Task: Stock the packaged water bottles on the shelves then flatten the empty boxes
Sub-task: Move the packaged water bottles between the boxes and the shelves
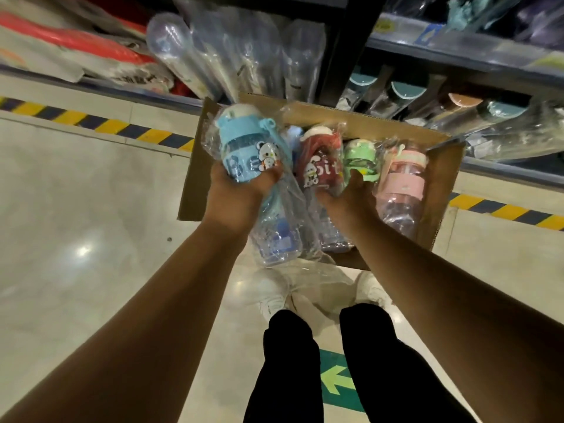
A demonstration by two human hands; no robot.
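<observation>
Left hand (241, 193) is gripping a light-blue plastic water bottle with panda stickers, sealed in a clear plastic bag (244, 151), fingers curling round its middle, lid end pointing away from the person. The bottle is sitting above the left side of an open brown cardboard box (442, 184), its clear lower half hanging over the near edge. Right hand (351, 196) is gripping a dark-red bagged water bottle with white lettering (320, 169) lying in the box, fingers wrapping under it and thumb pressing up between it and a green bagged water bottle (360, 157) just beside it. A pink bagged water bottle with a clear lower body (403, 181) is lying at the right side of the box, touching the green one. The box is standing on a glossy beige tiled floor (76, 209), right against the foot of a dark metal shelf unit (345, 41). Bagged bottles with teal lids (406, 93) are lying in a row on the low shelf just behind the box; more clear-wrapped goods are filling the shelf above, too blurred to tell apart. Yellow-and-black hazard tape (91, 123) is running along the floor in front of the shelving. Black trousers (290, 361) and white shoes (271, 297) are showing below the box, next to a green floor sticker with a pale arrow (335, 383).
</observation>
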